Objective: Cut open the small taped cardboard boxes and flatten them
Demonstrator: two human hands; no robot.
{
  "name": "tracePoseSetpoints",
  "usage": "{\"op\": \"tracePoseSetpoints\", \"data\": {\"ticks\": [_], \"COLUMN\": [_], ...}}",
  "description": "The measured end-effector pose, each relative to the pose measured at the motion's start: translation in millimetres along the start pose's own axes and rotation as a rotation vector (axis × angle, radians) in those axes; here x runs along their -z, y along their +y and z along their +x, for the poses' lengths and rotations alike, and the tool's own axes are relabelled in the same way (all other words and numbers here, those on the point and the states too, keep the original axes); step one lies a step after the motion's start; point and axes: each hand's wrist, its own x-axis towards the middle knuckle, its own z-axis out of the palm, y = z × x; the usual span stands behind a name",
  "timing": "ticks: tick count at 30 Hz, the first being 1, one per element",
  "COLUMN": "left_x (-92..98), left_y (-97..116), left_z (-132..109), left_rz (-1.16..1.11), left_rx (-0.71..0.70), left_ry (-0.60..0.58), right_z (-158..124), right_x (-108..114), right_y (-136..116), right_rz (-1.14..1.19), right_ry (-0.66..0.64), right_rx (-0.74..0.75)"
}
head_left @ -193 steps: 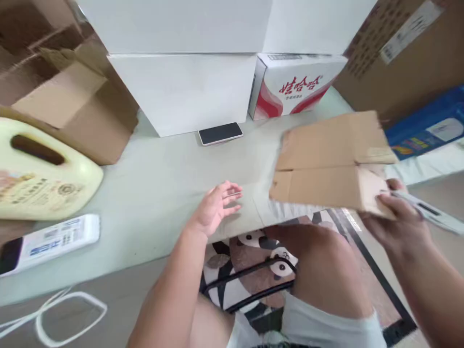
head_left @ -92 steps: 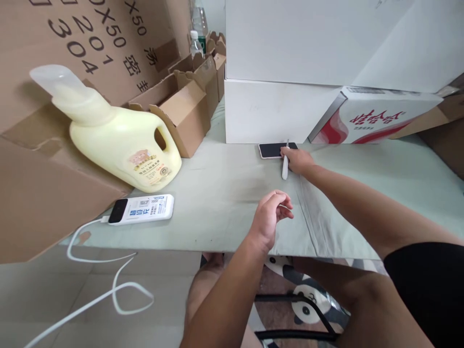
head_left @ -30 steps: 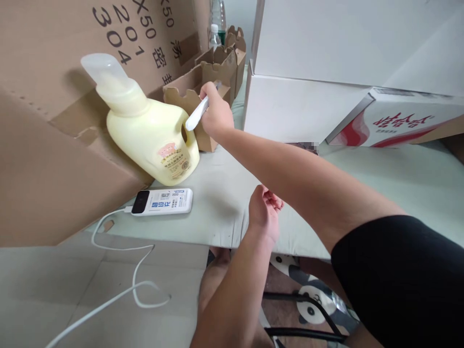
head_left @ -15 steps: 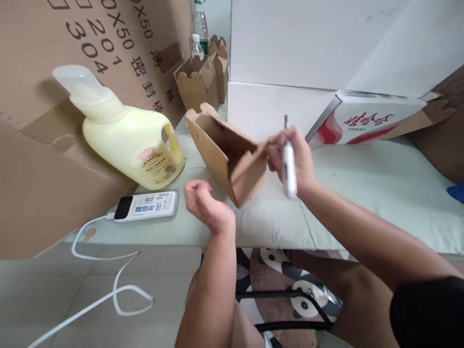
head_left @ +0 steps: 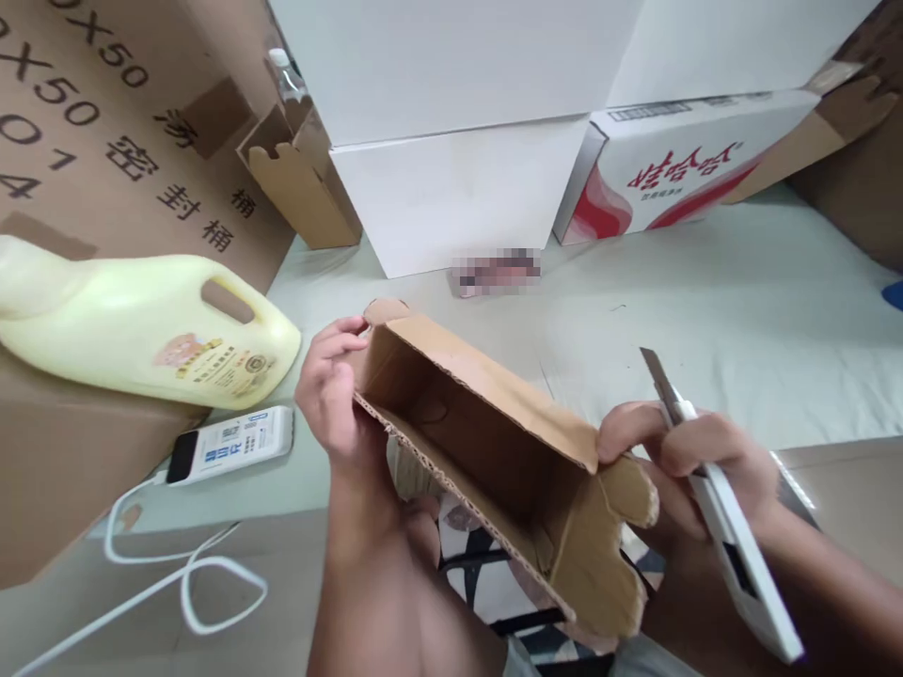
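An open brown cardboard box (head_left: 486,442) lies on its side in front of me, its hollow facing up. My left hand (head_left: 331,395) grips the box's left end, fingers curled over the rim. My right hand (head_left: 677,461) holds the box's right flap and also clasps a white utility knife (head_left: 720,508), whose blade points up and away from me.
A pale yellow detergent jug (head_left: 141,324) lies at the left beside a white power bank (head_left: 232,442) with a white cable (head_left: 176,574). White boxes (head_left: 451,188), a red-and-white carton (head_left: 677,169) and another small brown box (head_left: 296,179) stand at the back of the pale table (head_left: 740,310).
The box has come down closer to me and turned on its side. My left hand, empty before, has taken hold of its left end. The knife stays in my right hand.
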Motion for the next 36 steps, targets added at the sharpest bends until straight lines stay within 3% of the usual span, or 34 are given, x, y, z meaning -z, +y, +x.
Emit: {"op": "tracePoseSetpoints", "data": {"ticks": [5,8,11,16,18,20,24,30,36], "left_x": [-10.6,-12.1,-11.2,-14.9,-18.9,-21.9,-22.1,-20.9,-20.9], "left_y": [1,2,-1,-6,-5,-1,4,3,-3], "left_z": [1,4,6,0,-5,-11,-19,-20,-19], "left_rz": [-0.020,0.024,0.046,0.047,-0.002,-0.064,-0.029,0.105,0.213], "left_rx": [0.149,0.149,0.107,-0.063,-0.071,-0.001,0.132,0.118,0.022], "left_ry": [0.042,0.024,0.036,0.146,0.180,0.158,0.002,-0.026,-0.029], "right_z": [0,0,-5,-16,-15,-11,-2,-5,-6], "right_x": [15,19,18,2,-5,-11,-19,-27,-28], "right_y": [-7,-11,-7,12,18,21,22,36,41], "right_rz": [-0.019,-0.080,-0.126,-0.119,-0.083,-0.062,-0.098,-0.166,-0.108], "right_ry": [-0.148,-0.233,-0.169,0.101,0.167,0.151,0.074,0.344,0.406], "right_rx": [0.197,0.254,0.198,-0.054,-0.128,-0.121,-0.105,0.008,-0.023]}}
